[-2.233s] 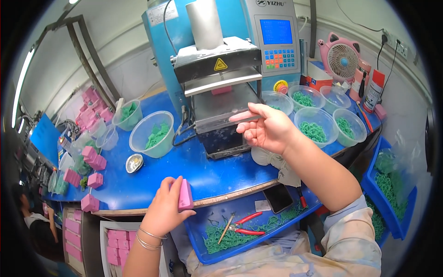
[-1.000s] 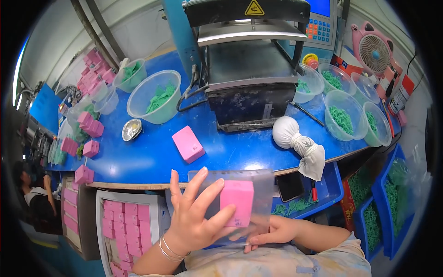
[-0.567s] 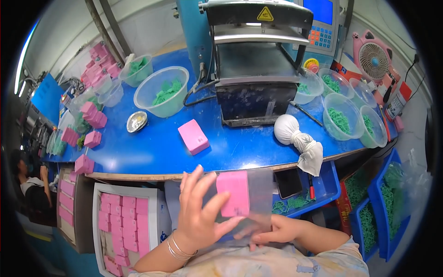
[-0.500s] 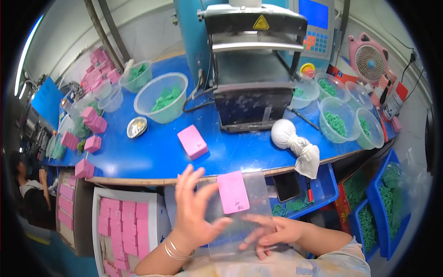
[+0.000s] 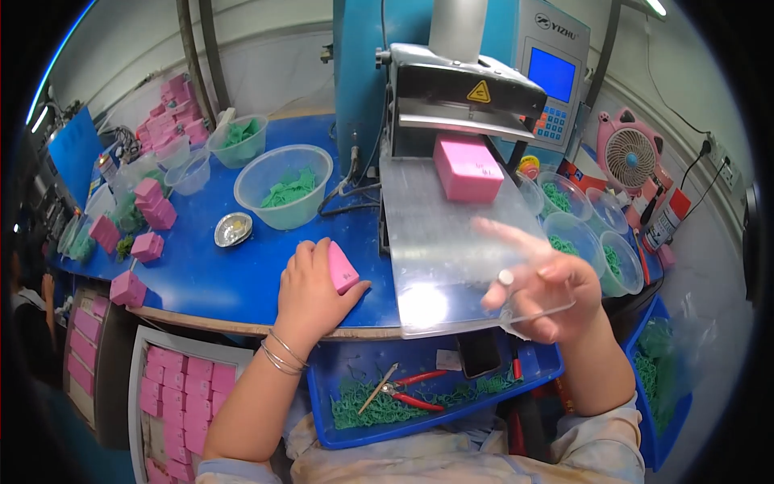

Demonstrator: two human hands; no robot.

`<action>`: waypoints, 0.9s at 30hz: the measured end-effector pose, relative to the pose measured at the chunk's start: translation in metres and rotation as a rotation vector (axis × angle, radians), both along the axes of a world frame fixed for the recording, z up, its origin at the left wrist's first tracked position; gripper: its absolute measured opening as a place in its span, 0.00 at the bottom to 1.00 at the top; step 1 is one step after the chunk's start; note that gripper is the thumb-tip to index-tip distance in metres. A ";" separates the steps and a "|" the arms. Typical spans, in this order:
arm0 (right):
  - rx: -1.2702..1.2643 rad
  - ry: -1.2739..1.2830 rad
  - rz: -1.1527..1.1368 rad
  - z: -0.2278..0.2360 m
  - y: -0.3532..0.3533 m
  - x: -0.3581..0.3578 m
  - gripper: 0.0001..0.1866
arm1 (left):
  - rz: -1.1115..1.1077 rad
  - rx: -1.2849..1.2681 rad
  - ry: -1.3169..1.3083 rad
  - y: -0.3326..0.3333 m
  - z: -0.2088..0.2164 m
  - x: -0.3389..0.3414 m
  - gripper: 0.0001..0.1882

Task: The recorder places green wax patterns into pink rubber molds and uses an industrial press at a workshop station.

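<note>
My left hand (image 5: 307, 288) wraps round a pink block (image 5: 343, 269) on the blue tabletop. A clear plate (image 5: 439, 266) lies in front of and partly inside the press (image 5: 463, 90), its near end at the table edge. On the plate's far part sits a larger pink block (image 5: 469, 169) with dark marks, just under the press head. My right hand (image 5: 556, 290) is at the plate's near right corner, index finger stretched across it and the other fingers bent round the edge. A small white round piece (image 5: 505, 277) shows by those fingers.
Bowls of green pieces (image 5: 284, 187) stand left and right of the press. A blue drawer (image 5: 334, 438) below holds green scraps, red-handled pliers (image 5: 415, 397) and a phone (image 5: 479, 355). Pink blocks fill a white-framed tray (image 5: 137, 387). A pink fan (image 5: 633, 152) stands at right.
The clear plate with its pink block has moved from in front of my body up to the press. My left hand has gone to the block on the table. The view has shifted.
</note>
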State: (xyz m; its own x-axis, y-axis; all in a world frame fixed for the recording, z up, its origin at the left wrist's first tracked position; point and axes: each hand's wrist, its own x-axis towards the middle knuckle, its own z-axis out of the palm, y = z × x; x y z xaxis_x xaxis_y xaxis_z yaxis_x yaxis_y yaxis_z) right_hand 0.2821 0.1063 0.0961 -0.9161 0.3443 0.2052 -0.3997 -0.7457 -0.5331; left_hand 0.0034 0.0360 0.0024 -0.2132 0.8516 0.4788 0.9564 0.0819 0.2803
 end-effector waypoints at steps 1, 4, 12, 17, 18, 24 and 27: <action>-0.026 -0.004 0.036 0.004 0.008 -0.003 0.38 | -0.007 0.043 0.021 0.000 0.001 0.001 0.40; -0.050 -0.007 0.108 0.012 0.019 -0.010 0.37 | -0.015 0.037 0.008 0.001 0.003 -0.001 0.40; -0.077 -0.151 0.089 -0.012 -0.020 0.009 0.39 | 0.013 0.104 0.002 -0.005 0.003 -0.008 0.43; -0.032 -0.373 0.225 -0.054 -0.048 0.005 0.36 | -0.399 0.456 -0.293 -0.032 0.026 0.007 0.39; 0.005 -0.426 0.240 -0.062 -0.053 0.003 0.35 | -0.397 0.448 -0.299 -0.037 0.035 0.015 0.39; 0.214 -0.509 0.227 -0.096 -0.070 -0.002 0.31 | -0.600 0.198 -0.117 -0.071 0.031 0.034 0.30; 0.511 -0.569 0.123 -0.117 -0.077 0.003 0.23 | -0.622 0.326 -0.119 -0.081 0.023 0.041 0.24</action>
